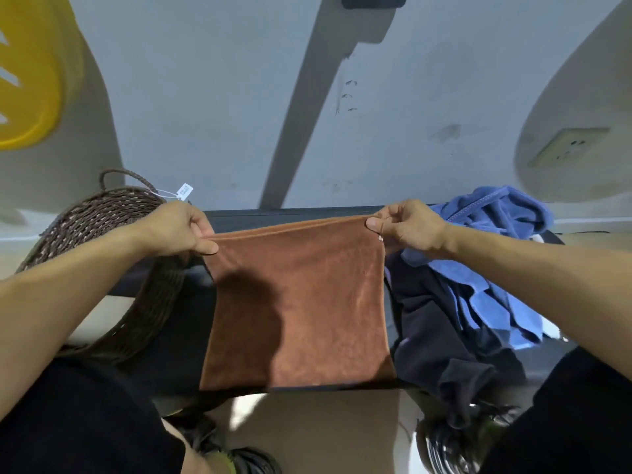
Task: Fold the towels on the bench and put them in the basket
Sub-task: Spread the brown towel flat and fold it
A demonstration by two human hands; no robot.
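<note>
A brown towel (pixel 301 309) hangs stretched flat over the middle of the dark bench (pixel 239 215). My left hand (pixel 178 227) pinches its top left corner. My right hand (pixel 407 227) pinches its top right corner. Both hands are lifted above the bench, and the towel's lower edge reaches the bench's front edge. A dark brown woven basket (pixel 102 217) stands on the left end of the bench, just beside my left hand. To the right lie a crumpled blue towel (pixel 489 234) and a dark navy towel (pixel 431 330) in a pile.
A grey wall rises right behind the bench. A yellow plastic object (pixel 30 80) hangs at the upper left. A wall socket (pixel 567 145) sits at the right. My knees and shoes are at the bottom of the view.
</note>
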